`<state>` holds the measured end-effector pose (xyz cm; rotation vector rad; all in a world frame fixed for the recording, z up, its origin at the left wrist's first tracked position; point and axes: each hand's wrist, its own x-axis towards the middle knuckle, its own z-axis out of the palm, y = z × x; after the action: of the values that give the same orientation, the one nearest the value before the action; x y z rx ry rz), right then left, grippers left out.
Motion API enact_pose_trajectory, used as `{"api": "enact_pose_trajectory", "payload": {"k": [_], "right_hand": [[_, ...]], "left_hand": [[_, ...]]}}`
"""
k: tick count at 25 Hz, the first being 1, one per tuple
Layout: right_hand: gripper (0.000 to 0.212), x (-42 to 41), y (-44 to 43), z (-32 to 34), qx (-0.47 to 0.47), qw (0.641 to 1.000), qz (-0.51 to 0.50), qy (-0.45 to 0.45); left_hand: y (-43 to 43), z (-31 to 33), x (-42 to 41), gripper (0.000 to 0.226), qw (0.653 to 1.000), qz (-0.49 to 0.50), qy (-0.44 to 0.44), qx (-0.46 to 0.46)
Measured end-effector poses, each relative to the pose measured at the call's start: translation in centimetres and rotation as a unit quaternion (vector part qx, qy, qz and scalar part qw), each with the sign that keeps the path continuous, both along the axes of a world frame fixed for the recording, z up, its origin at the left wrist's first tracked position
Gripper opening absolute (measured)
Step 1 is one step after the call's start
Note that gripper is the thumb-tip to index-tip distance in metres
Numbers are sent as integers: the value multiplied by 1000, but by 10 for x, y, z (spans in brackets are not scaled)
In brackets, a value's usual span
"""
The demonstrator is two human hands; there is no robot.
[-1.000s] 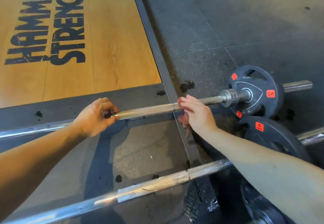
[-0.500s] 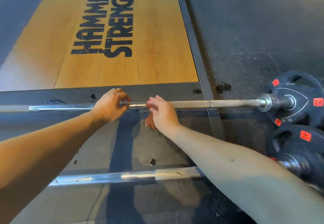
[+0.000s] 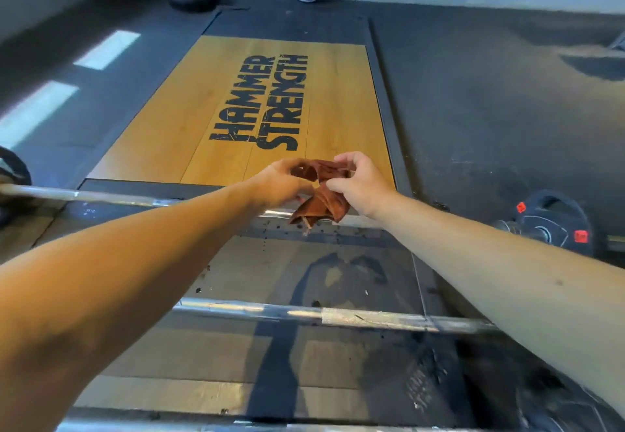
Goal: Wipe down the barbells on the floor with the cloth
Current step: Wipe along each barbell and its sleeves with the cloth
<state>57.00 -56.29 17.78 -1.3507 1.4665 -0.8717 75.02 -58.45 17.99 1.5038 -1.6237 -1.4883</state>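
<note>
Cloth [image 3: 321, 196] hangs bunched just above the far barbell [image 3: 118, 196], the left hand [image 3: 282, 179] and right hand [image 3: 363, 185] each pinching an edge — best, I judge, to fold it into a flat pad and wrap the shaft fully before wiping, near barbell [image 3: 338, 316] next.

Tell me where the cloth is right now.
Head view, centre: the rust-brown cloth is pinched between the left hand and right hand, hanging over the far barbell, in front of the wooden platform's near edge.
</note>
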Motion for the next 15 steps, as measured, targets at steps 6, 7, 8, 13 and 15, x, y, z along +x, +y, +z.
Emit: {"api": "enact_pose_trajectory", "payload": {"k": [6, 7, 8, 13, 15], "right_hand": [[13, 33, 45, 78, 16, 994, 12, -107], [12, 40, 56, 90, 12, 995, 24, -100], [13, 47, 68, 103, 6, 996, 39, -83], [15, 78, 121, 144, 28, 991, 127, 13], [15, 95, 130, 154, -1, 992, 125, 36]], "left_hand": [[63, 93, 28, 22, 996, 64, 49, -36], [75, 104, 37, 18, 996, 68, 16, -55], [88, 115, 46, 15, 995, 72, -10, -72], [159, 158, 92, 9, 989, 60, -88, -104], [181, 166, 114, 10, 986, 48, -108, -113]]}}
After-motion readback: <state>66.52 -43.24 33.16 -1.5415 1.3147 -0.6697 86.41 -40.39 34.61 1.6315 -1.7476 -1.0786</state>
